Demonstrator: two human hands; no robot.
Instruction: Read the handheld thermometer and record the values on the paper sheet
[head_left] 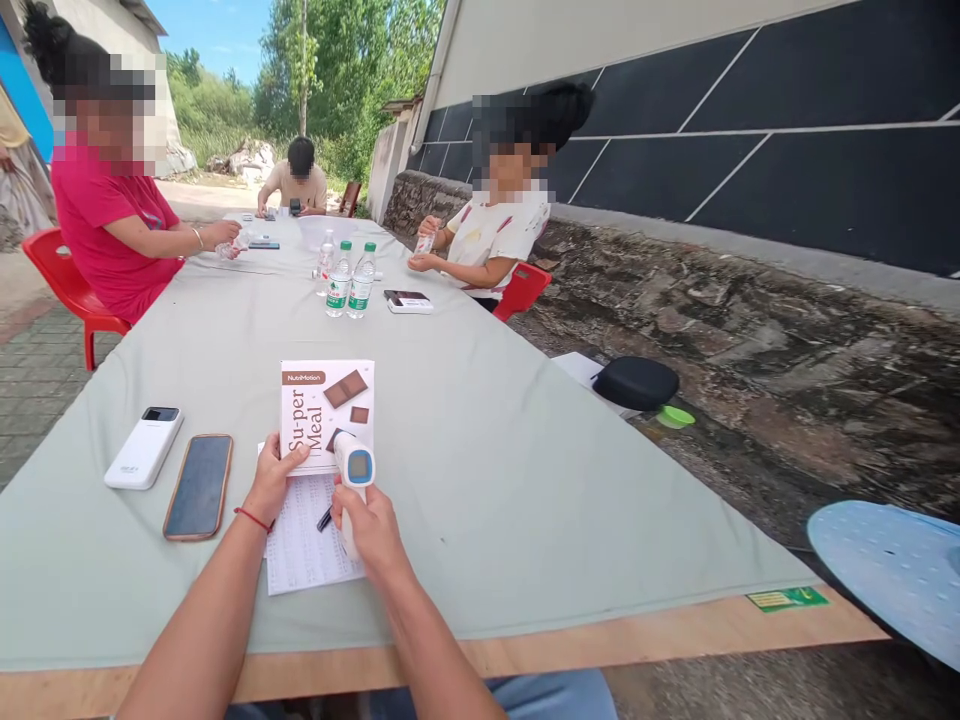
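A: What does the grip show?
B: Two hands, one object each: the left hand [271,482] pinches one white box [328,408] by its lower left edge, thumb in front; the right hand [375,527] wraps the handle of one thermometer gun [360,466], before the box's lower right corner. Two forearms [196,615] angle inward.
A: And outward?
B: One pen [324,520] and printed paper [300,555] below; one phone [199,488] and one power bank [144,447] leftward; two green-capped bottles [361,283] beyond.

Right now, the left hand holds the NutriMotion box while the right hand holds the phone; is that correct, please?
Not quite: the head view shows the right hand holding a white thermometer-like device, not the phone, which lies on the cloth-covered table. The left hand does hold the NutriMotion box.
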